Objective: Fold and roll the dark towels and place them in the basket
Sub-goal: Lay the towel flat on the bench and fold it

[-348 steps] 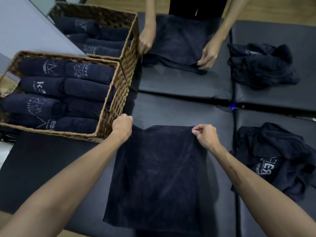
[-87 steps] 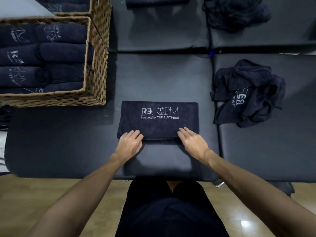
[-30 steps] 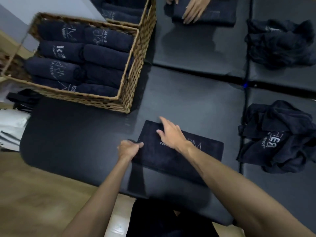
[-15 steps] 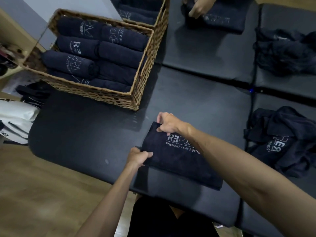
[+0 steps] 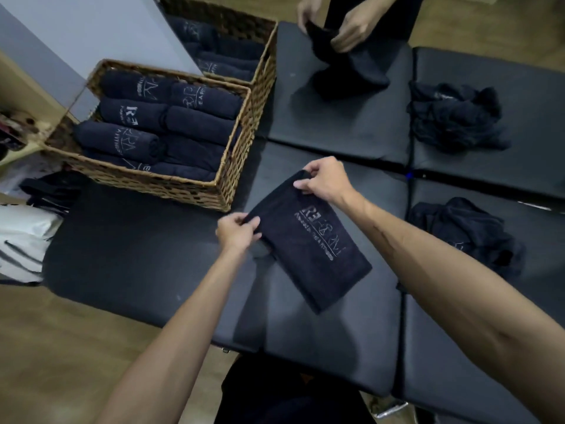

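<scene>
Just beside the near corner of the wicker basket (image 5: 171,185), a folded dark towel (image 5: 308,240) lies slantwise on the black padded desk (image 5: 137,255), its printed logo facing up. The left hand (image 5: 237,232) pinches the towel's short end at the corner nearest the person, fingers curled round the edge. The right hand (image 5: 325,180) pinches the other corner of that same end, on the side away from the person, thumb and fingers closed on the cloth and lifting it slightly off the desk. The rest of the towel runs away from the basket toward the person's right forearm and lies flat.

Inside the basket, rolled dark towels (image 5: 165,123) are packed side by side in rows, several showing pale lettering. Behind the basket stands a second wicker basket (image 5: 263,65), also holding rolled towels. Well to the right of the basket, a crumpled pile of dark towels (image 5: 464,234) sits on the desk, and another crumpled pile (image 5: 455,117) lies farther back. Across the desk from the basket, another person's hands (image 5: 351,29) grip a dark towel (image 5: 351,75).
</scene>
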